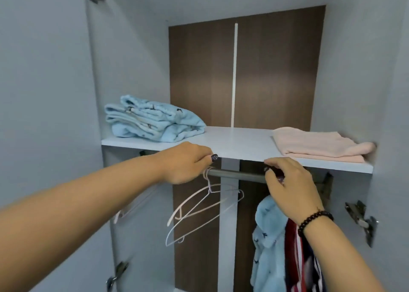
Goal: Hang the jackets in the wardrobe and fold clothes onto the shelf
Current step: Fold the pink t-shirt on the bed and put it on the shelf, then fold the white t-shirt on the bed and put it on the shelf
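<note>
Pale grey wardrobe interior with a dark wood-grain back panel fills your view, and both of your bare arms reach into it.

On the pale grey shelf (239, 143), 2 folded items already lie well apart: a fluffy light-blue folded garment (152, 123) at the left end and a flat pale-pink folded cloth (318, 144) at the right end.

Below the shelf runs a grey metal hanging rail (236, 174). Your left hand (186, 163) is at the rail's left part, fingers curled around the hooks of the empty white wire hangers (199, 212); at least 2 dangle there, and another seems to hang further left, partly hidden by your arm.

Your right hand (290, 185), with a dark beaded bracelet (315, 219) at the wrist, is at the rail's right part, fingers bent over something there. It is probably a hanger hook, but your hand covers it, so I cannot tell what it grips.

Under that hand hang a fluffy light-blue jacket (267, 243) and, just beside it, a red, white and navy striped garment (298, 258).

Judging from this, much of the task looks done: 2 pieces folded, 2 hung. Spare hangers suggest more may follow, though no unsorted clothes are in sight.
</note>
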A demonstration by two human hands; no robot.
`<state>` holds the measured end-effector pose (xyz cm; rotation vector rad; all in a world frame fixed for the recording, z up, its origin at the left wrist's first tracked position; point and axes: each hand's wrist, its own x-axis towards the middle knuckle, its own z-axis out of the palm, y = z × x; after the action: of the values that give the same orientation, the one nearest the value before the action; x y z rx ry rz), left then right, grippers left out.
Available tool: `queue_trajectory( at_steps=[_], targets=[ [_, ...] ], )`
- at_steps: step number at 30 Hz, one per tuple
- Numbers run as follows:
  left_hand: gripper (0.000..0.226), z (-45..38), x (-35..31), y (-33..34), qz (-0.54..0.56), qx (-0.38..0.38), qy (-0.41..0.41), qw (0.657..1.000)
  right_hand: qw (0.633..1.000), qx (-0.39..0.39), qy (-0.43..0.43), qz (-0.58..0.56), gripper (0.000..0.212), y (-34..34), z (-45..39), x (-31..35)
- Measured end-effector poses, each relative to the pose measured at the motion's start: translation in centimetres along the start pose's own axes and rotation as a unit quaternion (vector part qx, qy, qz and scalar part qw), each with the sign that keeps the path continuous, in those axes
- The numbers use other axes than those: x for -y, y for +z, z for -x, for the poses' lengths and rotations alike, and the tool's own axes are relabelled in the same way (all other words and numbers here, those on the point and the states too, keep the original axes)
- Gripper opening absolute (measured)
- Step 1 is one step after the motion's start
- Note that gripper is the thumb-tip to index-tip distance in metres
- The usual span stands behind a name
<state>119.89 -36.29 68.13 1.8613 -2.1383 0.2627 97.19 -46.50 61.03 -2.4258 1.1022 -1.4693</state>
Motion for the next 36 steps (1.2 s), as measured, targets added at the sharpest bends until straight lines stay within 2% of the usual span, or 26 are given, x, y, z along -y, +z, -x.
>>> queue_trajectory(
  at_steps=[2,5,9,15,21,27,34,36],
  targets=[
    [0.034,4.4,0.0,-0.6,-0.009,0.008,-0.022,1.000,0.995,0.100,-0.015,0.016,0.028,0.7,1.8,2.0],
    [0.035,11.3,-0.7,-0.9,-0.029,0.037,-0.065,0.997,0.964,0.257,-0.022,0.066,0.033,1.8,5.0,5.6],
    [0.040,21.0,-2.3,-1.1,-0.019,0.059,-0.128,0.990,0.927,0.372,-0.027,0.045,0.032,2.1,10.4,10.7],
    [0.049,35.6,-5.1,-1.9,-0.005,0.094,-0.235,0.967,0.887,0.454,-0.080,0.023,0.034,1.1,18.6,18.2],
    [0.054,46.2,-9.2,-2.0,0.029,0.098,-0.317,0.943,0.853,0.496,-0.163,-0.006,0.034,-0.6,23.2,25.6],
    [0.054,53.1,-13.7,-2.3,0.090,0.040,-0.411,0.906,0.813,0.528,-0.240,-0.040,0.035,-0.5,26.3,30.9],
    [0.052,59.2,-19.4,-0.9,0.150,-0.036,-0.512,0.845,0.733,0.603,-0.304,-0.073,0.038,-0.2,32.9,34.7],
    [0.041,61.1,-20.8,-0.3,0.160,-0.046,-0.532,0.830,0.715,0.623,-0.304,-0.098,0.037,-0.3,35.0,35.5]
  ],
)
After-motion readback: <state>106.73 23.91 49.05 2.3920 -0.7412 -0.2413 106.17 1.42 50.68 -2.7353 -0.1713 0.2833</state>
